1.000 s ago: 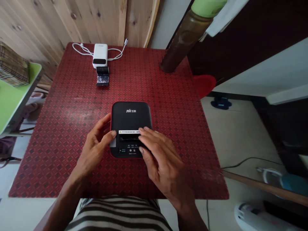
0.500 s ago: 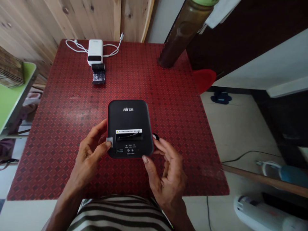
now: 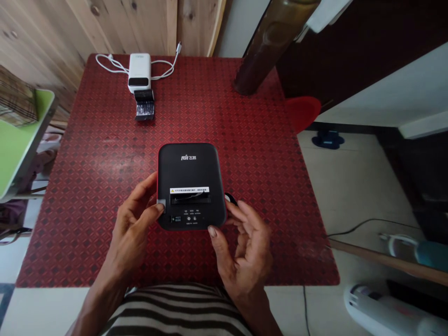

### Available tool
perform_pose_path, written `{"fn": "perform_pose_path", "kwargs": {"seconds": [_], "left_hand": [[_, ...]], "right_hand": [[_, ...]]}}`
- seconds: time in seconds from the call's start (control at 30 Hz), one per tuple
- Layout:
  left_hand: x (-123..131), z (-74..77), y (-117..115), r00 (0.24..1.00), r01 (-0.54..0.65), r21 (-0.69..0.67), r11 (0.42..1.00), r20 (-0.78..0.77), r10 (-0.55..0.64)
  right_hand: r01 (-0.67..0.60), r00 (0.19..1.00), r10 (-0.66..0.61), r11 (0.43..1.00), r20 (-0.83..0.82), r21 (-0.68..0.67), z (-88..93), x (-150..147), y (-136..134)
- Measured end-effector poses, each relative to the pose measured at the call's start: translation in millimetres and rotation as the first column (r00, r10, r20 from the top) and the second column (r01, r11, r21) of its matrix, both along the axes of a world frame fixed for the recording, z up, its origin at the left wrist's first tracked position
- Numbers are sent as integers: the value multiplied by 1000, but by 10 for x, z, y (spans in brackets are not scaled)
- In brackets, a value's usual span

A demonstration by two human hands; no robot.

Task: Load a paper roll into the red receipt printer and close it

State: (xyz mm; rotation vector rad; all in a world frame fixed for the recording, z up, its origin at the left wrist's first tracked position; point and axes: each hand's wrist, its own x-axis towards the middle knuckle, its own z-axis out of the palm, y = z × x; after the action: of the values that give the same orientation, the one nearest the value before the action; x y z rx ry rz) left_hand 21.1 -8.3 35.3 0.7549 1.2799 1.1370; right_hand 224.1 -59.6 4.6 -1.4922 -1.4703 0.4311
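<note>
Curling, left hand (image 3: 135, 229) pinches a matte, rounded device (image 3: 189, 172); right hand (image 3: 245, 247), cupped, touches it.

Unseen underside of black device (image 3: 191, 179)

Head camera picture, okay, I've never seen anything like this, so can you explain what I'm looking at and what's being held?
There's no machine arm here: you see a person's bare left hand and right hand, from a camera worn on their head, looking forward and down. The left holds a black box by its left side; the right is at its near right corner. Farther back on the red table are a white device, a white cable, a black strip and a dark bottle.
</note>
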Motion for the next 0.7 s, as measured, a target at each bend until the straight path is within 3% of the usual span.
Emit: {"fn": "perform_pose_path", "kwargs": {"seconds": [0.17, 0.3, 0.5, 0.6, 0.7], "left_hand": [[21, -14, -11, 1000, -15, 1, 1000, 1, 15], [-8, -64, -35, 1000, 15, 46, 999, -10, -15], [-114, -173, -38, 994, 105, 138, 985, -55, -99], [-141, -258, -21, 987, 144, 210, 967, -95, -127], [-138, -353, -8, 985, 145, 305, 941, -138, -107]], "right_hand": [[4, 998, -5, 1000, -65, -21, -5, -19, -4], [-9, 1000, 9, 1000, -14, -11, 25, 28, -2], [-140, 966, 129, 989, 225, 36, 388, 268, 345], [-296, 890, 244, 952, 385, 81, 585, 245, 706], [-479, 720, 449, 873, 529, -90, 698, 57, 1062]]}}
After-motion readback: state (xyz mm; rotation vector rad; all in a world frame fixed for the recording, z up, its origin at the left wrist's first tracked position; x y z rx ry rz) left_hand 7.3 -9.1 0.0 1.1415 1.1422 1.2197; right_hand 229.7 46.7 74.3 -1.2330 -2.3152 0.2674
